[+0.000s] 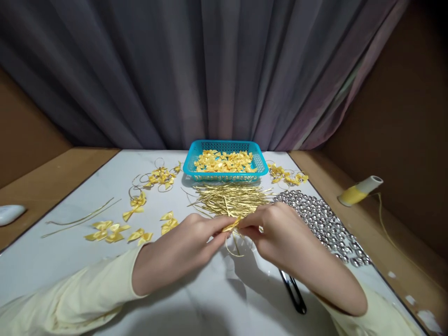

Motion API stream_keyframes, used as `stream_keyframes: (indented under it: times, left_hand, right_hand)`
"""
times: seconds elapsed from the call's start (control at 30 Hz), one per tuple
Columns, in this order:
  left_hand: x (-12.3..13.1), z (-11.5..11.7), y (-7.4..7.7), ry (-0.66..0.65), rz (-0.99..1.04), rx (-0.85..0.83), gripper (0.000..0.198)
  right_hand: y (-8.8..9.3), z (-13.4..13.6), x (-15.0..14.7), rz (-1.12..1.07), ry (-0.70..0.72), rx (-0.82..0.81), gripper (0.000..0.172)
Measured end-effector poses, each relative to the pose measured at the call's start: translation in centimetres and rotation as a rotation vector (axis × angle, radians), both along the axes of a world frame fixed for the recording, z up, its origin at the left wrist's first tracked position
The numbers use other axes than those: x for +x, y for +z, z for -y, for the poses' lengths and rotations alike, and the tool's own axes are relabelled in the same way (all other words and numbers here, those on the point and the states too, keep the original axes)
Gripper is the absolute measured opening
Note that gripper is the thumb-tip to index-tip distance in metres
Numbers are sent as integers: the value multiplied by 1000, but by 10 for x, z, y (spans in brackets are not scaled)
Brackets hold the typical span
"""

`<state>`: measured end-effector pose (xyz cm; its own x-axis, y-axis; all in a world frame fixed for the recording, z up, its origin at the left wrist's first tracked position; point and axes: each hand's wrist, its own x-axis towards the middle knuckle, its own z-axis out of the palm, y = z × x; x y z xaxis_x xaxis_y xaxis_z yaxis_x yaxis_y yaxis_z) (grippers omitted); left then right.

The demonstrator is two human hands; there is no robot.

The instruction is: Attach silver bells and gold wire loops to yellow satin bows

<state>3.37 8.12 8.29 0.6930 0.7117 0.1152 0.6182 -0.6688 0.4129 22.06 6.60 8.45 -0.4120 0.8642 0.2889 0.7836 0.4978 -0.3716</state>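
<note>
My left hand (182, 247) and my right hand (283, 233) meet at the middle of the white table (52, 252). Both pinch a small yellow ribbon bow (232, 226) with a thin gold wire (235, 249) looping down below it. Right behind my fingers lies a heap of gold wire ties (229, 198). A blue basket (226, 161) full of yellow bows stands beyond the heap.
Loose yellow bows (115, 231) lie at the left, and finished bows on gold rings (159, 177) sit near the basket on both sides. Silver beads (322, 224) pile at the right. Black scissors handles (294, 291) lie under my right wrist. A yellow thread spool (359, 191) rests on the wooden ledge.
</note>
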Motion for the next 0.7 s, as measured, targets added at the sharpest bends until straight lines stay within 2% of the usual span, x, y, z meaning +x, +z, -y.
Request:
stream_keyframes:
  times: [0.47,0.7]
  left_hand:
    - [7,3,2,3,79,55,32]
    - [9,1,2,18,176,76,20]
  right_hand:
    - [10,0,-5,56,-97,-75,24]
    - [6,-3,-4,19,-93,-41,25]
